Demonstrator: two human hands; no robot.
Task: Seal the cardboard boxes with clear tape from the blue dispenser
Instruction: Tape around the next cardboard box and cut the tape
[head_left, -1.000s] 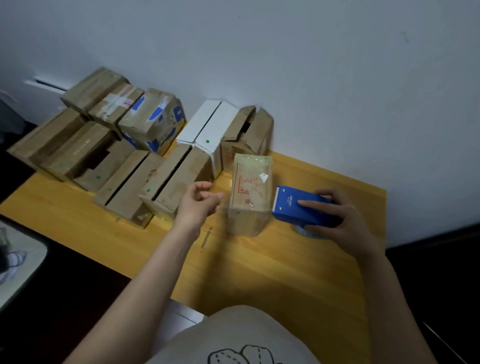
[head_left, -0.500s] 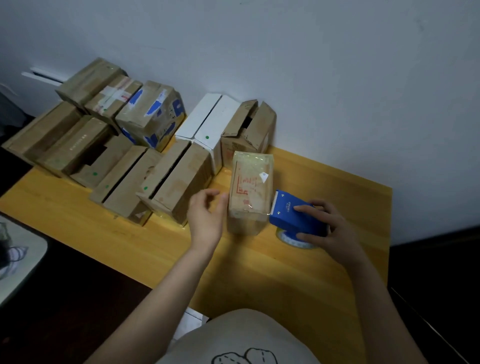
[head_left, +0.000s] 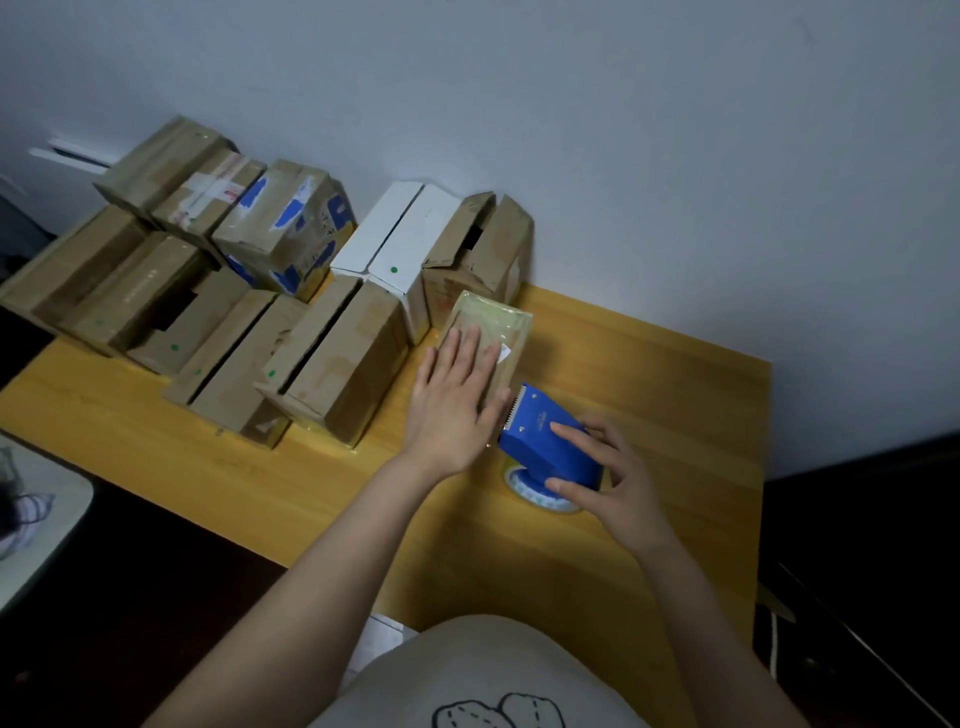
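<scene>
Lining the left end of the yellow table (head_left: 649, 364) against the wall, brown cardboard boxes (head_left: 130, 270) sit in two rough rows; a carton with blue markings (head_left: 291, 228) stacked among them looks taped already, while the front-row boxes (head_left: 353, 364) show dark slits between flaps that do not meet; next along, a white box (head_left: 400, 244) shows a seam with no tape that can be made out, and a brown box (head_left: 483, 249) beside it stands with its flaps lifted; nothing inside any of them can be seen, only shadow.

At centre the left hand (head_left: 457, 395) lies flat, fingers straight and together, pressing down on the top of a small glossy box (head_left: 496, 314) that appears wrapped in clear tape; just right of it, the blue dispenser (head_left: 545, 441) sits low over the table, its toothed edge at the box's near corner, whether touching cannot be told, and the tape roll (head_left: 535, 496) shows beneath it; the right hand (head_left: 608, 478) grasps the dispenser, fingers and thumb curled round its body; by the look of it, this one box is at the smoothing or cutting stage and most of the pile is left to seal.
</scene>
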